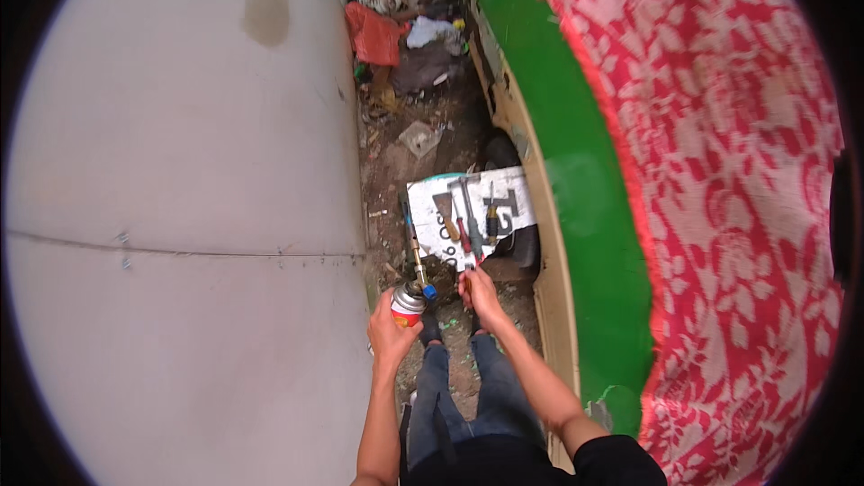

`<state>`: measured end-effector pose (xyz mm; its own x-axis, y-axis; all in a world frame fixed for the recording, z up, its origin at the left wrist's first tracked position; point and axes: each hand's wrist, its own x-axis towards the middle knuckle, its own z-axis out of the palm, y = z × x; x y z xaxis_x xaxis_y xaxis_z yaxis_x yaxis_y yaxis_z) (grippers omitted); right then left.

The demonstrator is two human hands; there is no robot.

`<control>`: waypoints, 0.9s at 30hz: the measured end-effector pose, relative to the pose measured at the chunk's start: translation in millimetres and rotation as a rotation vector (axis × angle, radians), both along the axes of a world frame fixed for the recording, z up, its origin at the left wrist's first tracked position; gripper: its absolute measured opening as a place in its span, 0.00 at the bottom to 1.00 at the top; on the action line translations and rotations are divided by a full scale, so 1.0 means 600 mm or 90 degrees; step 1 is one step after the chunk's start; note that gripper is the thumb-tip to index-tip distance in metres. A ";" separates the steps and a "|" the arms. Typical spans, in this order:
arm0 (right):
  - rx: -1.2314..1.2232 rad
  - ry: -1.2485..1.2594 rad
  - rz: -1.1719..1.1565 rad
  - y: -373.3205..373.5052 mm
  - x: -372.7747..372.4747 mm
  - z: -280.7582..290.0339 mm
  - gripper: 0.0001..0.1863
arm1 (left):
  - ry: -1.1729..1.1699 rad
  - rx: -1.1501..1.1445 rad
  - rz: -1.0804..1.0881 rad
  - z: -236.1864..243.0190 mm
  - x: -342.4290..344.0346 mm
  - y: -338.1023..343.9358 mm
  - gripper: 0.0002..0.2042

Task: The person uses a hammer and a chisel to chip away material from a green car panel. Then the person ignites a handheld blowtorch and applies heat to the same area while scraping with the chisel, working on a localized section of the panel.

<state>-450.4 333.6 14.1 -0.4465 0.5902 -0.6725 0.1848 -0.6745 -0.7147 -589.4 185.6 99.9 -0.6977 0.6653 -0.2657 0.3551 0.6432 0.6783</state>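
The left hand (389, 333) is grasping a gas torch (409, 301) on the near side of the white board (426, 205). The right hand (483, 297) is showing bent fingers beside the board's near edge; I cannot tell whether they are holding something. Hand tools (473, 230) are lying on the board.

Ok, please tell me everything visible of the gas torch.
The gas torch has a rounded metallic top, a red and white body, and a brass-coloured tube, darker at its far end and pointing away from the person, slightly left. A blue knob sits by the tube's base. The left grip holds and partly hides the body. No flame shows.
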 end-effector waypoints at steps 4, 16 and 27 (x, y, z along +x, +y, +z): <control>0.437 -0.249 0.181 0.052 -0.065 -0.204 0.17 | -0.137 0.065 0.071 -0.106 -0.020 0.006 0.34; 0.685 -0.308 0.244 0.088 -0.161 -0.322 0.19 | -0.142 0.128 0.063 -0.213 -0.071 -0.001 0.32; 0.685 -0.331 0.173 0.141 -0.071 -0.309 0.19 | -0.197 0.166 0.066 -0.213 -0.048 0.024 0.32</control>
<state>-493.2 418.4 -171.5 -0.4655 0.8844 -0.0339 0.6569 0.3196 -0.6829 -618.3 200.2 -27.8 -0.6782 0.6685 -0.3053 0.0514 0.4575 0.8877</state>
